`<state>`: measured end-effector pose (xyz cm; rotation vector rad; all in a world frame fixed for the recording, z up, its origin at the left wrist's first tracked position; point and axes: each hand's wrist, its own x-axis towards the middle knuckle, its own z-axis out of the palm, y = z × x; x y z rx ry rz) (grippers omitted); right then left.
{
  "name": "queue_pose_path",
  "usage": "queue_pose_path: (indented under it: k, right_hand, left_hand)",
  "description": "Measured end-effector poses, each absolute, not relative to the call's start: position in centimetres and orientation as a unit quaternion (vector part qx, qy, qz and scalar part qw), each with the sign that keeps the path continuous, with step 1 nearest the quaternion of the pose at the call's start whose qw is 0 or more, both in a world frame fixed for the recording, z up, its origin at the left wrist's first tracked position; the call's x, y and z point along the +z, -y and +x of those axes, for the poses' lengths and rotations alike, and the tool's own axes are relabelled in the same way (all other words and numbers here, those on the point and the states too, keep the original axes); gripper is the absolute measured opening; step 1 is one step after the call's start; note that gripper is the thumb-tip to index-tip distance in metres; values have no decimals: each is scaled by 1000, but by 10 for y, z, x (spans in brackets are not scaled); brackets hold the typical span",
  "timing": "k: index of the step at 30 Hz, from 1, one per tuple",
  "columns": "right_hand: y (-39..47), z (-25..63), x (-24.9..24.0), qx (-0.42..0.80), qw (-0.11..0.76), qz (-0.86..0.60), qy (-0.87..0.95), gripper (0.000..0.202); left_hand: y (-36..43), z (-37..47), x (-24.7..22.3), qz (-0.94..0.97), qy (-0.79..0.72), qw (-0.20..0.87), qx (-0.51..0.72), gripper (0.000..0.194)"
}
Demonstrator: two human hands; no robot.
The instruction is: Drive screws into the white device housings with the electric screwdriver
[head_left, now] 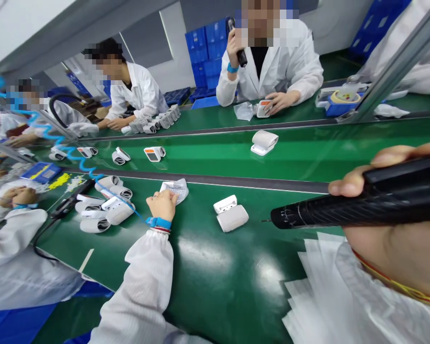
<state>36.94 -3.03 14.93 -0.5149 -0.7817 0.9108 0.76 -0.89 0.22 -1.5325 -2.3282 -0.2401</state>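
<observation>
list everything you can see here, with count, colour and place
green conveyor table: one, green, fills the middle
white cuffed device with open battery slot: one, white, near side, centre
crumpled clear plastic bag: one, whitish, under the left hand's fingers
pile of white cuffed devices: several, white, near side, left
white cuffed device lying alone: one, white, middle belt
stack of clear plastic bags: many, whitish, bottom right
blue plastic crates: many, blue, back wall
co-workers in white coats: several, around the far and left sides
left hand: blue wristband, resting on the bag
right hand: gripping a black electric screwdriver
</observation>
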Motion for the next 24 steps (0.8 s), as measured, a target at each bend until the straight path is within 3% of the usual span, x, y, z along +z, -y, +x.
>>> queue_pose_path:
  k: [8, 12, 15, 19, 24]
  right_hand:
    - [35, 361, 156, 395, 794, -261, 382, 29]
    - [38, 359, 152, 397, 793, -253, 387, 27]
    - [42, 356, 153, 435, 772, -265, 380, 29]
    - [47, 351, 157, 489, 738, -292, 361, 31]
    - [51, 342, 153, 514, 721, -272, 377, 33]
  left_hand:
    - [12, 8, 8, -572, 779, 167, -195, 22]
    - [36, 59, 20, -668, 626, 118, -385, 14]
    - [61, 114, 20, -759, 506, 29, -410, 4]
    - [80, 157, 15, -818, 412, -72, -395, 27]
    - [82, 160, 13, -818, 396, -65, -412, 34]
